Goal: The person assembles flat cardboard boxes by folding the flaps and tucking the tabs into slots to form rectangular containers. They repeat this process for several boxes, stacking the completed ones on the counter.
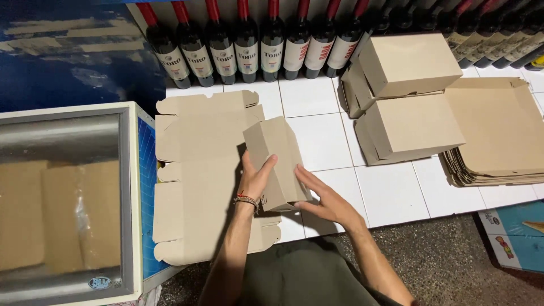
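Both hands grip a half-folded cardboard box (276, 161) (left hand (256, 180), right hand (326, 199)). It sits over a flat box blank (195, 170) on the tiled floor (309, 96).

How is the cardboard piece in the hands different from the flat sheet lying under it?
The folded piece is bent into a raised, box-like shape; the flat sheet lies fully open on the white tiles. The folded piece is held between the left hand and right hand; neither hand grips the flat sheet. The folded piece looks smaller, while the flat sheet shows all its flaps. Both are plain brown cardboard.
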